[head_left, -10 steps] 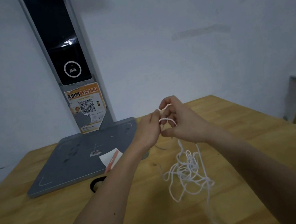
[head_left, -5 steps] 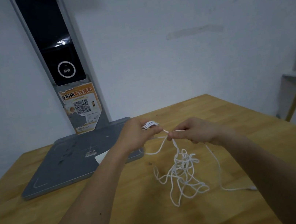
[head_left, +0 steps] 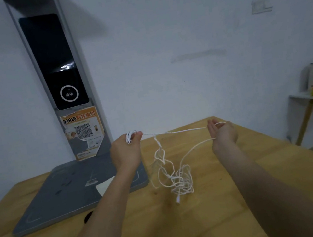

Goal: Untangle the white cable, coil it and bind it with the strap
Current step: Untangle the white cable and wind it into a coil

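Left hand (head_left: 125,150) grips coiled white cable (head_left: 171,169).

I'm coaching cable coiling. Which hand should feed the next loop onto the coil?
The right hand: it's open with the white cable running through it, while the left hand already grips the wound loops.

Both forearms and hands (head_left: 125,152) are bare, without sleeves.
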